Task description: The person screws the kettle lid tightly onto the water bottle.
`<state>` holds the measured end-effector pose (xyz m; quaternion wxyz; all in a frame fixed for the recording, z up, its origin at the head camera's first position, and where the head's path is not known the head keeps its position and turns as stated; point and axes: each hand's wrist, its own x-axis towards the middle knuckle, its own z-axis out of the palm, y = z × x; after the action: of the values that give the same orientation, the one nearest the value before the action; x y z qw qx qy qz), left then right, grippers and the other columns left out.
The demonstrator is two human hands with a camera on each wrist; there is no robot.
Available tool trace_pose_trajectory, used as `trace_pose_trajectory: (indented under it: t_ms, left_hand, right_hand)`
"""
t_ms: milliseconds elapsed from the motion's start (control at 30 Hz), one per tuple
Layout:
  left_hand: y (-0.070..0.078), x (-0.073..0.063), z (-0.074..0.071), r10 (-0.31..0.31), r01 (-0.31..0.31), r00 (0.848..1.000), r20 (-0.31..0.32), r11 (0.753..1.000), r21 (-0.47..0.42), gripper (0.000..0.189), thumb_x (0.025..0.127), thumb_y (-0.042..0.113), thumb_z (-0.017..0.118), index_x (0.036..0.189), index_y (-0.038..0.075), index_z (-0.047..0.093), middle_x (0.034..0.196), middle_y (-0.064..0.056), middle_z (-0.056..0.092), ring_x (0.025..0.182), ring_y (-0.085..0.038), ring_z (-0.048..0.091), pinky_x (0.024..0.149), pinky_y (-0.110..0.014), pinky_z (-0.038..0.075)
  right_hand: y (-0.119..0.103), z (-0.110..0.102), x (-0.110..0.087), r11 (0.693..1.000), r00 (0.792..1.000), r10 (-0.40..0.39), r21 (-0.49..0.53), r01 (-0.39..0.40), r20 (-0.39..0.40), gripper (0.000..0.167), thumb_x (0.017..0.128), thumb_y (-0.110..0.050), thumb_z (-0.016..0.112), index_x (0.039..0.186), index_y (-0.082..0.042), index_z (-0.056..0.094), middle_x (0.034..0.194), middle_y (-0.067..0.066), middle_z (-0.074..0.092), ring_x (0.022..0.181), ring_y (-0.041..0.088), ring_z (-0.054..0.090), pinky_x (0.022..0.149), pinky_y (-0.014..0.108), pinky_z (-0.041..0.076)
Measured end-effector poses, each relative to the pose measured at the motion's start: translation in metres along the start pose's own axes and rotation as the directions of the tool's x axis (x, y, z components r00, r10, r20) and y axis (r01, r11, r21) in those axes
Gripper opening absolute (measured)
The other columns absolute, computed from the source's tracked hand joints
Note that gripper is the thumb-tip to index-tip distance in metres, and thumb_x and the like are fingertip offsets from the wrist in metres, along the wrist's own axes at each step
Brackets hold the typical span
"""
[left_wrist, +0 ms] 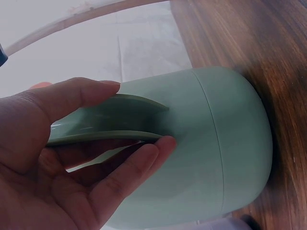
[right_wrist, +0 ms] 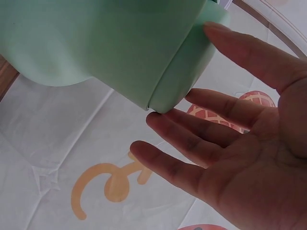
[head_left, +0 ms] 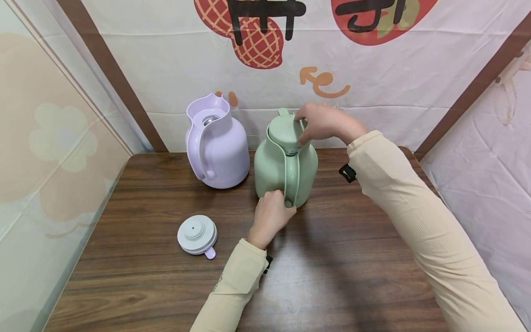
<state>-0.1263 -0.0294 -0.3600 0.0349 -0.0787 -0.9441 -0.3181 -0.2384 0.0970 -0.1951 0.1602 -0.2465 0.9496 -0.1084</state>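
Observation:
A light green vacuum jug [head_left: 265, 170] stands upright on the table, its handle [head_left: 292, 177] facing the person. The left hand [head_left: 271, 216] holds the lower part of that handle; in the left wrist view, the thumb [left_wrist: 86, 96] lies on one side and the fingers curl round the other. On top of the jug sits its green lid [head_left: 286, 131], with a small tab at the back. The right hand [head_left: 321, 122] grips the lid's right side between thumb and fingers. In the right wrist view, the fingertips are right at the lid's edge [right_wrist: 184, 72].
A lilac vacuum jug [head_left: 228, 152] stands open to the left, its inner mouth showing. Its likely stopper lid, pale grey with a lilac tab [head_left: 197, 234], lies upside down in front of it. A printed cloth wall [head_left: 166, 69] rises behind the wooden table [head_left: 145, 276].

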Motion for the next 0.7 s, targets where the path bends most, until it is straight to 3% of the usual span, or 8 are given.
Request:
trace_pose_trajectory:
  t_ms: [433,700]
  left_hand:
    - [-0.0002,0.0001,-0.0003,-0.005,0.005,1.000,0.015,1.000,-0.011,0.046,0.072,0.006,0.066,0.049,0.015,0.028,0.046,0.006,0.020,0.040,-0.010,0.026,0.037,-0.023,0.026]
    - [-0.0012,0.0007,0.0005,0.001,-0.001,1.000,0.009,1.000,-0.001,0.047,0.072,0.006,0.066,0.048,0.015,0.027,0.046,0.007,0.019,0.040,-0.010,0.025,0.037,-0.023,0.026]
  right_hand:
    - [-0.0047,0.0024,0.0002,1.000,0.999,0.024,-0.004,-0.024,-0.036,0.049,0.075,-0.023,0.073,0.113,0.003,0.056,0.109,0.014,0.056,0.089,0.027,0.049,0.076,0.038,0.040]
    - [-0.0048,0.0041,0.0020,0.999,0.998,0.019,-0.032,-0.021,-0.061,0.040,0.074,-0.026,0.073,0.097,0.001,0.055,0.088,0.010,0.051,0.079,0.023,0.043,0.065,0.032,0.034]
